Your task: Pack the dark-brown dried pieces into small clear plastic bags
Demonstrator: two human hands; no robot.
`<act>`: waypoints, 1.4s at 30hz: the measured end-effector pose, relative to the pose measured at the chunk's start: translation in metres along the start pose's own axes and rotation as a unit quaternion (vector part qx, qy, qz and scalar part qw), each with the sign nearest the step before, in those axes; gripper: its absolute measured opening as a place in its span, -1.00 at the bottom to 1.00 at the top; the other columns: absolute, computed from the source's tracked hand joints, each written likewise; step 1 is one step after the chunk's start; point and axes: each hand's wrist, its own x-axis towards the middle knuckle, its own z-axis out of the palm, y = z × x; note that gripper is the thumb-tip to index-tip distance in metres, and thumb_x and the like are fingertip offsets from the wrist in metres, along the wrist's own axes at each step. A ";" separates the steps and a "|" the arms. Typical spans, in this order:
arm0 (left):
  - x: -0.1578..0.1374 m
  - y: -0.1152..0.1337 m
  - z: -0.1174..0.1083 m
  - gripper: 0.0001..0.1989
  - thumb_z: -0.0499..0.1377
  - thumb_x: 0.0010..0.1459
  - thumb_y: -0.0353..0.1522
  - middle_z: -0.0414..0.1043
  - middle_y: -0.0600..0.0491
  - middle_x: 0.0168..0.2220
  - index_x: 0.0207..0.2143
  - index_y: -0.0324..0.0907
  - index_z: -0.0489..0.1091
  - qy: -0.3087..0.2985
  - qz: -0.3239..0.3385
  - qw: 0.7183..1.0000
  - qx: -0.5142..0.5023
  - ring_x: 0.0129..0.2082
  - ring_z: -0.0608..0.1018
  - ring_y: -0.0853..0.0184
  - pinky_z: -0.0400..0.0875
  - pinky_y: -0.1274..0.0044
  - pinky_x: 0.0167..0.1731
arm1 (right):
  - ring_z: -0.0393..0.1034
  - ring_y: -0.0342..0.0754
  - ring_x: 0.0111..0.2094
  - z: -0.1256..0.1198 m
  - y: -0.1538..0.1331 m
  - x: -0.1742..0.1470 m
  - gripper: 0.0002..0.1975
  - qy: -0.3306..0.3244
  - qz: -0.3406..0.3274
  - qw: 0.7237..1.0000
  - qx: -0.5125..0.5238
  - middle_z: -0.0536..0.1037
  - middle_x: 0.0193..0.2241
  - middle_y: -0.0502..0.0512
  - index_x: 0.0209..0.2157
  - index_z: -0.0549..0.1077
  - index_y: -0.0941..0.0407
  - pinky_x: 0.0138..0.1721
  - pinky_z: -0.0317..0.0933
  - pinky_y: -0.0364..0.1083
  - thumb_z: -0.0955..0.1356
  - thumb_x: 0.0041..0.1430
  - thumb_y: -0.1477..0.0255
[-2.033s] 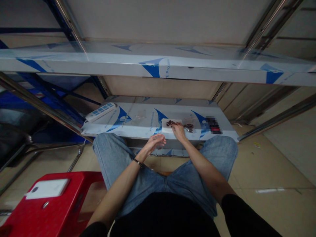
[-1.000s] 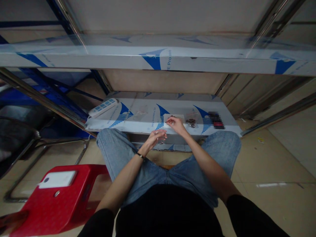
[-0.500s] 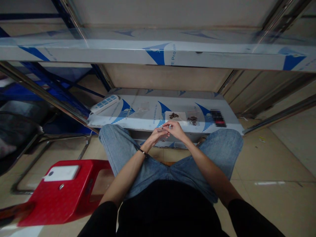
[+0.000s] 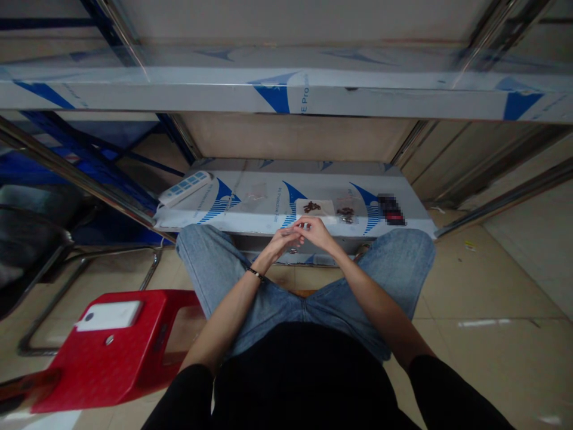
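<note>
My left hand (image 4: pixel 283 240) and my right hand (image 4: pixel 317 233) meet over the front edge of the low shelf (image 4: pixel 250 220), between my knees. The fingertips of both are pinched together around something too small to make out. Just behind them a white sheet (image 4: pixel 329 209) bears a cluster of small brown pieces (image 4: pixel 312 206). To its right lies a clear bag (image 4: pixel 355 218) with dark little pieces in it. Another clear, flat bag (image 4: pixel 256 192) rests left of the sheet. Below my left hand something tiny and shiny shows, its kind unclear.
At the shelf's left end lies a white power strip (image 4: pixel 185 188); a pixelated dark and red item (image 4: pixel 391 210) is at the right. An upper shelf (image 4: pixel 201 92) spans the front. A red stool (image 4: pixel 107 373) with a white phone (image 4: pixel 110 315) stands at my left.
The view has shifted slightly, so the shelf and hands appear a little further left and up. My two hands stay together, with only small finger movement.
</note>
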 end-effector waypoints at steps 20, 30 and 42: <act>-0.003 0.022 -0.002 -0.58 0.34 0.15 -0.23 0.54 0.01 -0.25 -0.03 -0.11 0.25 -0.008 0.052 0.991 -0.125 -0.25 0.65 0.23 0.55 0.36 -0.16 | 0.52 0.02 -0.29 -0.034 0.065 0.025 -0.72 0.185 0.099 0.977 -0.035 0.64 -0.33 0.15 -0.16 0.57 0.15 -0.18 0.38 -0.05 0.29 0.13 0.46; -0.008 0.026 0.000 -0.61 0.31 0.15 -0.27 0.52 0.00 -0.19 -0.02 -0.08 0.26 -0.030 0.043 0.986 -0.156 -0.18 0.64 0.20 0.54 0.27 -0.10 | 0.50 0.04 -0.25 -0.046 0.116 0.026 -0.58 0.199 0.216 0.930 -0.221 0.63 -0.26 0.17 -0.02 0.54 0.15 -0.09 0.32 -0.05 0.27 0.09 0.58; -0.007 0.020 -0.002 -0.72 0.36 0.09 -0.26 0.52 -0.07 -0.28 -0.25 -0.23 0.41 -0.007 0.010 0.992 -0.125 -0.26 0.62 0.24 0.53 0.45 -0.25 | 0.35 0.09 -0.06 -0.035 0.145 0.027 -0.73 0.150 0.137 0.916 -0.345 0.53 -0.18 0.23 -0.16 0.61 0.15 0.08 0.20 -0.01 0.28 0.24 0.52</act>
